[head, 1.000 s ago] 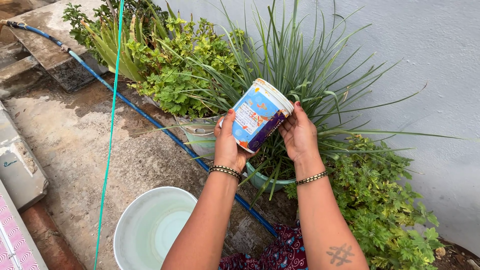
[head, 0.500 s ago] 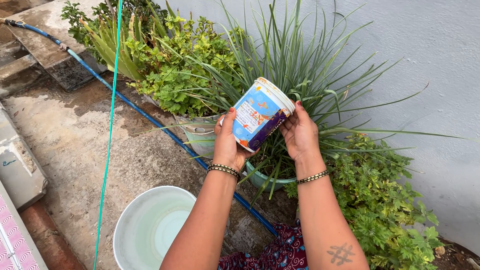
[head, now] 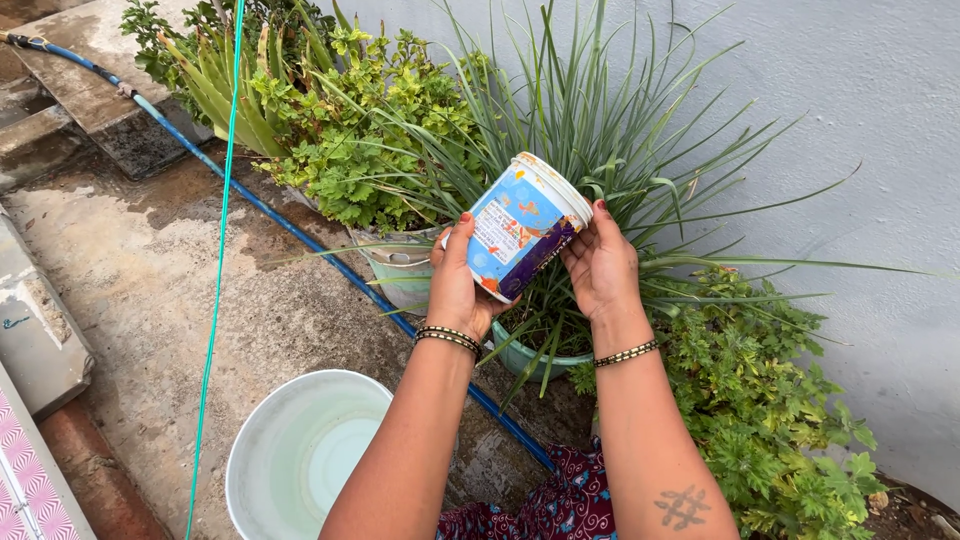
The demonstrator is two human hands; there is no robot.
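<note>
You're gripping the blue printed tub [head: 522, 228] between left hand [head: 456, 285] and right hand [head: 600, 268], tipping it mouth-first over the grassy potted plant [head: 590, 130]; next move probably needs more tilt, aimed at its green pot [head: 525, 358].

tub [head: 520, 228] showing blue with orange specks, white rim, purple base; bucket [head: 300, 455] looking white, perhaps pale green inside; hose [head: 300, 238] running blue; cord [head: 222, 240] hanging teal; wall [head: 850, 110] showing grey; skirt [head: 560, 510] showing maroon swirls
</note>
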